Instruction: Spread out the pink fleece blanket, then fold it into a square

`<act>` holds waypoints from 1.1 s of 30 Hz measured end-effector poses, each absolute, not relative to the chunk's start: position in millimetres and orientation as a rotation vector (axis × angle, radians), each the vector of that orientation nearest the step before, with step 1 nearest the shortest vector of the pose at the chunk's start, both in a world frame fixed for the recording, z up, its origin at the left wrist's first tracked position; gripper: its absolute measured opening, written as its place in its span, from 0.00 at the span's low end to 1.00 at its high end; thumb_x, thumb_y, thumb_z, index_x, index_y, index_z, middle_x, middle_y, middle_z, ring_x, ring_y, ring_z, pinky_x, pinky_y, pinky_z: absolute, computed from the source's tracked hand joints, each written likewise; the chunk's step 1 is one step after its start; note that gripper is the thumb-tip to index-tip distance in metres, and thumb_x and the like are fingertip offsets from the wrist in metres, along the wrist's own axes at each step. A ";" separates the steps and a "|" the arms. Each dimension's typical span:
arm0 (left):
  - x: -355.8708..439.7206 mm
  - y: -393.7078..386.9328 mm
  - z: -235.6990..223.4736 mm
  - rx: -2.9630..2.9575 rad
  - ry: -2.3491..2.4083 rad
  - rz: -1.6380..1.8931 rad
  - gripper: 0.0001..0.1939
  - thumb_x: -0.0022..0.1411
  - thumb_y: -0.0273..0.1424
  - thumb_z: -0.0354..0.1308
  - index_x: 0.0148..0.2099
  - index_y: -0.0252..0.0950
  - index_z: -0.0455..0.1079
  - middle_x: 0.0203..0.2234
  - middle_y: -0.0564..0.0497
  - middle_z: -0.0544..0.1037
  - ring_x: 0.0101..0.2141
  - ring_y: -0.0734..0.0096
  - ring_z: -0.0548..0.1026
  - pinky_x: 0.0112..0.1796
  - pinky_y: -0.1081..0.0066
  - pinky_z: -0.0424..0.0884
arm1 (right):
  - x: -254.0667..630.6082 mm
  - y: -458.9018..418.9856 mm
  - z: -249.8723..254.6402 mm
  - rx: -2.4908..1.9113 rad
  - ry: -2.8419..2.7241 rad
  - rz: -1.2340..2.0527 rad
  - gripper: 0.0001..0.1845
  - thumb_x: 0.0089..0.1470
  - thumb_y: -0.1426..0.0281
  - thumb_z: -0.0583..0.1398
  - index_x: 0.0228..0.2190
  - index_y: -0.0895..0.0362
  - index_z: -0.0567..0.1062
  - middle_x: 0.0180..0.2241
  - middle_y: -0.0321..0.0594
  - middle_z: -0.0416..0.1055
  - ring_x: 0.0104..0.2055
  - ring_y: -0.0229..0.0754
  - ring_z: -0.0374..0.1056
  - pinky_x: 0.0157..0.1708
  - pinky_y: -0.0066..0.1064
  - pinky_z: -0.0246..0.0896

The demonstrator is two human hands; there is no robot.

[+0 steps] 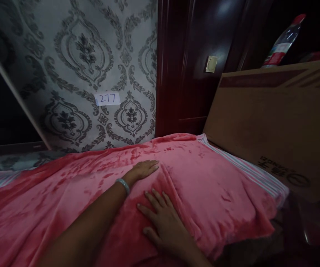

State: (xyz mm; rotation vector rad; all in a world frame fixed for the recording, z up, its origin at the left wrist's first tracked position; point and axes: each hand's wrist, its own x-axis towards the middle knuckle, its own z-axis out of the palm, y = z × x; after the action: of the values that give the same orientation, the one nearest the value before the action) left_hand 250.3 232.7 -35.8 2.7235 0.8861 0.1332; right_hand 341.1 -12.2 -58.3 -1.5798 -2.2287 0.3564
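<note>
A pink plush blanket (212, 185) is spread over a bed-like surface, with a raised fold running between and past my hands. My left hand (144, 169), with a light bracelet at the wrist, rests on the upper part of that fold, its fingers stretched out. Nearer to me, my right hand (165, 220) lies on the blanket with the fingers spread. Neither hand grasps anything. Along the right edge, a striped sheet (248, 168) shows from under the blanket.
A large cardboard box (276, 122) stands at the right, with a red-capped bottle (282, 44) behind its top edge. Behind the blanket are a patterned wall (129, 74) with a paper marked 277 (107, 98) and a dark red wooden panel (182, 74). A dark screen-like panel (4, 104) is at left.
</note>
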 end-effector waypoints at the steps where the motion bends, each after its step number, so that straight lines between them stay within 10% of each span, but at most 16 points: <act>1: 251.6 234.2 -36.1 2.727 0.899 0.137 0.34 0.72 0.51 0.35 0.70 0.40 0.59 0.67 0.49 0.63 0.66 0.62 0.60 0.65 0.62 0.53 | 341.4 -12.1 -58.9 -1.578 -2.223 0.367 0.33 0.65 0.48 0.53 0.68 0.32 0.52 0.73 0.31 0.37 0.74 0.55 0.35 0.69 0.59 0.33; 6: 254.0 226.1 -34.5 2.807 0.966 0.231 0.31 0.73 0.47 0.35 0.68 0.39 0.63 0.64 0.47 0.69 0.63 0.63 0.65 0.63 0.64 0.58 | 341.3 -11.1 -61.2 -1.560 -2.211 0.364 0.33 0.65 0.48 0.53 0.68 0.33 0.51 0.73 0.30 0.36 0.74 0.55 0.35 0.69 0.59 0.34; 12: 254.8 201.3 -19.9 2.877 1.166 0.335 0.30 0.73 0.44 0.40 0.63 0.31 0.68 0.53 0.32 0.77 0.58 0.44 0.70 0.61 0.41 0.52 | 339.4 -10.6 -61.1 -1.591 -2.235 0.259 0.31 0.66 0.51 0.53 0.67 0.34 0.54 0.72 0.31 0.41 0.73 0.53 0.38 0.69 0.58 0.37; 19: 204.4 160.2 2.1 2.852 0.916 0.230 0.27 0.73 0.46 0.42 0.67 0.42 0.63 0.67 0.46 0.65 0.67 0.60 0.58 0.66 0.56 0.48 | 340.7 -10.8 -60.9 -1.609 -2.290 0.114 0.30 0.66 0.57 0.54 0.67 0.43 0.59 0.71 0.39 0.47 0.73 0.54 0.41 0.68 0.57 0.39; 26: 114.8 145.3 1.7 2.765 0.868 0.205 0.28 0.73 0.48 0.39 0.70 0.47 0.58 0.69 0.46 0.59 0.69 0.58 0.54 0.66 0.48 0.46 | 289.9 8.6 -20.2 -1.329 -2.370 0.214 0.26 0.67 0.62 0.53 0.64 0.51 0.66 0.65 0.45 0.62 0.67 0.50 0.56 0.67 0.50 0.47; 33: 81.9 167.8 -26.1 2.767 1.027 0.185 0.29 0.74 0.47 0.39 0.72 0.47 0.52 0.71 0.47 0.52 0.71 0.58 0.46 0.67 0.46 0.40 | 243.7 27.1 -48.8 -1.247 -2.509 0.272 0.32 0.67 0.52 0.53 0.68 0.45 0.56 0.72 0.44 0.46 0.73 0.53 0.38 0.69 0.58 0.32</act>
State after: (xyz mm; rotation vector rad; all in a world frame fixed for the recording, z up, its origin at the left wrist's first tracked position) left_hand 81.9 167.8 -26.1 2.7671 1.0270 0.1854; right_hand 243.7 27.1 -48.8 -1.2471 -2.5092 0.2717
